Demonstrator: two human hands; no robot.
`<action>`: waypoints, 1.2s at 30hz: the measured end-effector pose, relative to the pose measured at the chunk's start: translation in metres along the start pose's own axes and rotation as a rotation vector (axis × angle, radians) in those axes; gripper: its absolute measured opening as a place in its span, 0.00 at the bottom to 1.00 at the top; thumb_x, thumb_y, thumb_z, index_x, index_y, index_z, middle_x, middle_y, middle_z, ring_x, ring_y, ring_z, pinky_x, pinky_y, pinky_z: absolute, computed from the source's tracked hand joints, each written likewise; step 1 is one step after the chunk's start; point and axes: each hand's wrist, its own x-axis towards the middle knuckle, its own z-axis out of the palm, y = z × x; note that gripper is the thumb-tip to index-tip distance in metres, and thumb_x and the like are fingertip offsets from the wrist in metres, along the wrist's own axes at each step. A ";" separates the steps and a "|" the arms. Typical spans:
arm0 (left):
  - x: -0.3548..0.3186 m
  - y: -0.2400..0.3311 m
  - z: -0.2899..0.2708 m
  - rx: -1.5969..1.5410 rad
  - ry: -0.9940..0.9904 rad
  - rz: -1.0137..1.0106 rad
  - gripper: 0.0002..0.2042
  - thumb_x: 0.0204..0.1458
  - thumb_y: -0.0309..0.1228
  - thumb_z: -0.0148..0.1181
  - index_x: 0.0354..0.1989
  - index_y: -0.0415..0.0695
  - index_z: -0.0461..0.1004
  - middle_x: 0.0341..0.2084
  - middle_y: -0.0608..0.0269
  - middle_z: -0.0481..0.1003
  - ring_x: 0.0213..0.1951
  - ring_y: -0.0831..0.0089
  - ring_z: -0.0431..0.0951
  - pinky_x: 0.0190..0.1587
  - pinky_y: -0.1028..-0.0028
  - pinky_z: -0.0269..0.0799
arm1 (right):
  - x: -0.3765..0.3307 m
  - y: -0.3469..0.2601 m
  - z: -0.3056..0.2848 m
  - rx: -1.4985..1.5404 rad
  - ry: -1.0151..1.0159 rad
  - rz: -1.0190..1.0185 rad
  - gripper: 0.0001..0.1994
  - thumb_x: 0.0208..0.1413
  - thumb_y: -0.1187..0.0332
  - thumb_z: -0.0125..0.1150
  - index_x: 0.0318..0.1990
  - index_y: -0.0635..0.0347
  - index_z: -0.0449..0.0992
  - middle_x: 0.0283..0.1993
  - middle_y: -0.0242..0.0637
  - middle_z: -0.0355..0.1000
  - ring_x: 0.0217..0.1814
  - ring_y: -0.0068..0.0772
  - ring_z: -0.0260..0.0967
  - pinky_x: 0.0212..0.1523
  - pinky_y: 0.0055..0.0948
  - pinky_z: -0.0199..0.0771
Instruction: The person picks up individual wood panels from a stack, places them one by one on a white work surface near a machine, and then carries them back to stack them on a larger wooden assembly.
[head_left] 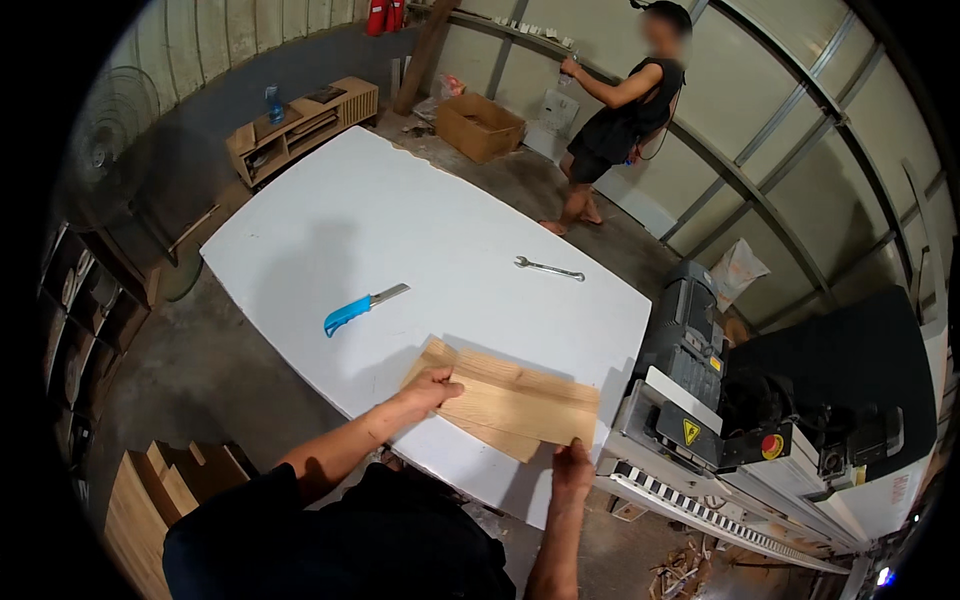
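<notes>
A pale wooden board [525, 402] is held at both ends over the near edge of a white table [330, 225]. My left hand [432, 392] grips its left end, thumb on top. At the lower right corner, my right hand [573, 467] pinches the board. Beneath it lies a second wooden board [490, 437], turned at an angle and partly covered. A blue-handled knife [350, 315] with a broad metal blade rests left of the boards. Farther off, toward the right, lies a metal wrench [549, 269].
A machine [690, 410] with a motor and red button stands at the table's right. Beyond the table, a person [620, 110] stands near a cardboard box [480, 127] and a low wooden cabinet [300, 130]. Cut wood pieces [165, 500] are at lower left, a fan [105, 140] at far left.
</notes>
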 end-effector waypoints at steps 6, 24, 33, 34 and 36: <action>-0.007 0.022 -0.041 0.540 0.105 0.186 0.14 0.50 0.27 0.58 0.45 0.39 0.74 0.27 0.64 0.75 0.35 0.72 0.73 0.42 0.72 0.69 | -0.022 0.006 -0.017 -0.701 0.218 -0.199 0.13 0.50 0.75 0.60 0.43 0.69 0.73 0.37 0.40 0.75 0.35 0.28 0.73 0.37 0.26 0.74; -0.031 0.011 -0.060 1.306 0.109 0.499 0.37 0.35 0.22 0.67 0.59 0.38 0.60 0.54 0.43 0.64 0.54 0.49 0.66 0.55 0.64 0.66 | -0.055 0.024 0.023 -1.661 -0.209 -0.722 0.22 0.42 0.76 0.64 0.50 0.65 0.70 0.37 0.47 0.71 0.40 0.49 0.70 0.40 0.39 0.72; -0.026 0.010 -0.065 1.263 0.100 0.567 0.35 0.34 0.22 0.68 0.56 0.37 0.64 0.52 0.44 0.66 0.50 0.49 0.70 0.50 0.65 0.71 | -0.059 0.037 0.015 -1.665 -0.104 -0.790 0.18 0.42 0.77 0.63 0.45 0.63 0.73 0.30 0.43 0.71 0.32 0.46 0.70 0.32 0.38 0.73; -0.025 0.010 -0.066 1.280 0.096 0.576 0.34 0.33 0.22 0.68 0.56 0.37 0.64 0.52 0.43 0.66 0.50 0.49 0.70 0.50 0.65 0.71 | -0.059 0.037 0.015 -1.639 -0.094 -0.788 0.18 0.42 0.77 0.63 0.45 0.63 0.73 0.30 0.43 0.71 0.32 0.46 0.70 0.31 0.37 0.73; -0.024 0.008 -0.068 1.298 0.093 0.584 0.34 0.33 0.22 0.68 0.56 0.37 0.64 0.52 0.43 0.67 0.49 0.49 0.70 0.50 0.65 0.71 | -0.059 0.038 0.015 -1.638 -0.082 -0.769 0.18 0.42 0.77 0.63 0.44 0.63 0.73 0.30 0.43 0.71 0.32 0.46 0.70 0.31 0.38 0.73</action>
